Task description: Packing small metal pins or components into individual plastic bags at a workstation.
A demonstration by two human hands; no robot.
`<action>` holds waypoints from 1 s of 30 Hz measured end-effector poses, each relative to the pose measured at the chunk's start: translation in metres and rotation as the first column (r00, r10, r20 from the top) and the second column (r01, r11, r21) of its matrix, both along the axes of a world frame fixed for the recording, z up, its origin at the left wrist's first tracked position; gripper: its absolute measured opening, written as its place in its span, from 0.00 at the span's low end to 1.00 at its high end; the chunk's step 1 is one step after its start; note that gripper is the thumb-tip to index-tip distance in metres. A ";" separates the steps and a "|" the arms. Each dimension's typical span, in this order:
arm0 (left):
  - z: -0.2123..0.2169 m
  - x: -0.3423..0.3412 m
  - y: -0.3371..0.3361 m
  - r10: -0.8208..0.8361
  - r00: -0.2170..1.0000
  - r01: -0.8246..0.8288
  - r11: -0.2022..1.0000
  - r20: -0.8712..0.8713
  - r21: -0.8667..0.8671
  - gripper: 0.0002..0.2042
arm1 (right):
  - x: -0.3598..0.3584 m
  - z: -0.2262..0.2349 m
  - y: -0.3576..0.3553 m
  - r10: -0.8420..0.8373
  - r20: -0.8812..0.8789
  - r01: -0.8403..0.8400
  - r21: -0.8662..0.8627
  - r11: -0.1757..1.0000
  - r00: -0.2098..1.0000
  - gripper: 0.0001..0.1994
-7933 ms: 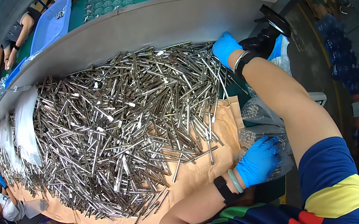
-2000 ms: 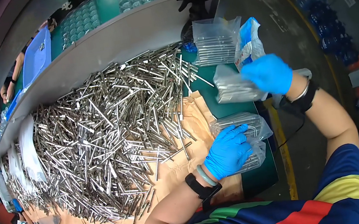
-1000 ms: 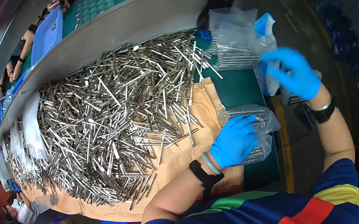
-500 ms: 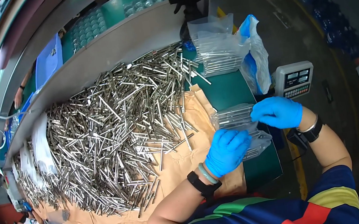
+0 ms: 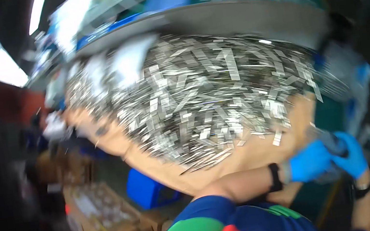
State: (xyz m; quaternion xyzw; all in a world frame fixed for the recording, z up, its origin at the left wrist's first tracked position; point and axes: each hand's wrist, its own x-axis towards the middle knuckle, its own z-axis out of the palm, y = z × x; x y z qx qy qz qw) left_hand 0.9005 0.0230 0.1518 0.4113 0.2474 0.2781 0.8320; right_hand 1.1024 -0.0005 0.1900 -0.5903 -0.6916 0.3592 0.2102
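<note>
The picture is smeared by motion. My left hand [image 5: 311, 166] and my right hand [image 5: 355, 159], both in blue gloves, meet at the lower right, closed around a small clear bag [image 5: 330, 144] of metal pieces. A black band sits on each wrist. Just up and left of the hands, a big heap of short shiny metal rods [image 5: 201, 93] lies on brown paper [image 5: 250, 153] spread over the bench.
White bags [image 5: 129, 61] lie on the far left of the heap. Clear filled bags [image 5: 348, 68] stand at the right end. A grey shelf edge [image 5: 245, 10] runs behind. Below the bench stand a blue bin [image 5: 146, 190] and cardboard boxes [image 5: 103, 212].
My head has swung left and down, blurring the view and bringing the floor boxes into sight. My two hands have closed together on the clear bag at the bench's right end.
</note>
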 end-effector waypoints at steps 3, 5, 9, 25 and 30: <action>-0.027 0.017 -0.011 0.365 0.915 0.194 -0.024 -0.172 0.981 0.05 | 0.004 -0.012 -0.004 0.056 0.209 -0.053 -0.018 0.998 0.976 0.22; -0.034 0.016 -0.014 0.386 0.894 0.243 0.003 -0.225 0.970 0.06 | 0.014 -0.035 -0.001 0.144 0.264 -0.127 -0.082 0.989 0.954 0.21; -0.048 0.016 -0.014 0.440 0.880 0.202 -0.003 -0.180 0.979 0.07 | 0.053 -0.091 0.011 0.177 0.169 -0.209 0.200 0.957 0.970 0.13; -0.052 0.017 -0.012 0.448 0.870 0.228 0.005 -0.205 0.974 0.06 | -0.003 -0.060 0.025 -0.053 0.239 -0.022 0.301 0.953 0.970 0.09; -0.035 0.015 -0.006 0.359 0.907 0.222 0.039 -0.221 0.974 0.07 | 0.016 -0.054 0.019 0.100 0.331 -0.177 0.210 0.962 0.938 0.03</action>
